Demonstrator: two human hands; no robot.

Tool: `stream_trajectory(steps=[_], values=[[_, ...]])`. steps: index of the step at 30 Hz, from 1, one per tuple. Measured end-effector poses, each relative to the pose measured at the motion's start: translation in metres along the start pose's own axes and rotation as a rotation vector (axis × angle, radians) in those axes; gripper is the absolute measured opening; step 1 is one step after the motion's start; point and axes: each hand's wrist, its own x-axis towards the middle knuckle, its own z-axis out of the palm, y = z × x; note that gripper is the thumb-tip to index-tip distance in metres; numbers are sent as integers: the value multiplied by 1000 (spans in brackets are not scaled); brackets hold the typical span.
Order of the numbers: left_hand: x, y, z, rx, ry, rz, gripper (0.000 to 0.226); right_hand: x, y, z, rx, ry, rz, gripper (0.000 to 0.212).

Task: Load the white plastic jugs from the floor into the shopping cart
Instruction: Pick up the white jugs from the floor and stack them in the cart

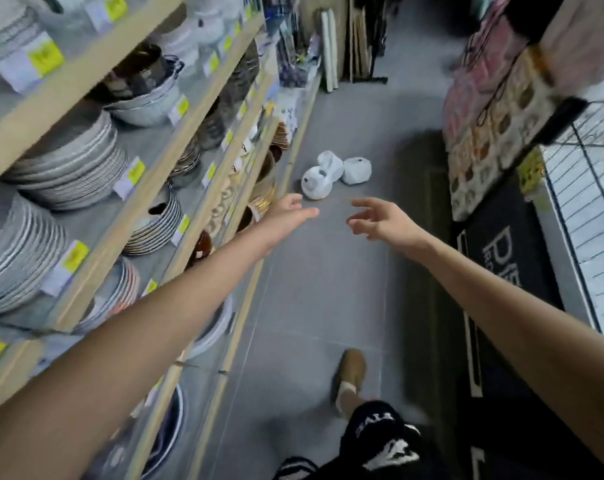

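The tall shelves (pixel 127 188) fill the whole left side of the frame, full of stacked plates (pixel 75 161) and bowls with yellow price labels. Next to them the gray tiled floor (pixel 328 289) runs from the bottom centre up to the top of the frame. At the right edge I see a wire basket, which I take for the shopping cart (pixel 594 202). Only a corner of it shows, so I cannot tell if any jug is already inside. Below and left of it, a black doormat (pixel 508 251) with white letters lies among other mats on display.

My judgement is that the loading is at its start, or at least much of it is left. Three white jugs lie on the floor in the middle of the frame, close to the foot of the shelves: the nearest jug (pixel 317 183), a second jug (pixel 331 163) touching it from behind, and a third jug (pixel 357 170) just beside them on the right. They lie on their sides, not upright. All three must be picked up and carried to the cart, which is well apart from them on the right.

Both bare arms reach forward toward this group. The left hand (pixel 286 216) is near the nearest jug but does not touch it; its fingers (pixel 307 212) are straight and released. The right hand (pixel 385 220) is a little lower in the frame, its fingers (pixel 362 204) spread and lightly bent, grasping nothing.
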Motion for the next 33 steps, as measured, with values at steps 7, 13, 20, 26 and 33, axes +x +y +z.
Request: stream_trajectory(steps=[7, 13, 20, 26, 33], values=[[126, 66, 21, -60, -25, -42, 61, 128, -6, -85, -78, -45, 42, 49], [210, 87, 7, -112, 0, -94, 55, 228, -14, -116, -130, -129, 54, 49], [346, 98, -20, -124, 78, -157, 43, 374, -13, -141, -189, -172, 57, 48], [484, 121, -52, -178, 63, -266, 65, 519, -27, -163, -233, -203, 145, 55], [606, 143, -73, -158, 32, -314, 66, 641, -32, -179, -267, -214, 220, 75]])
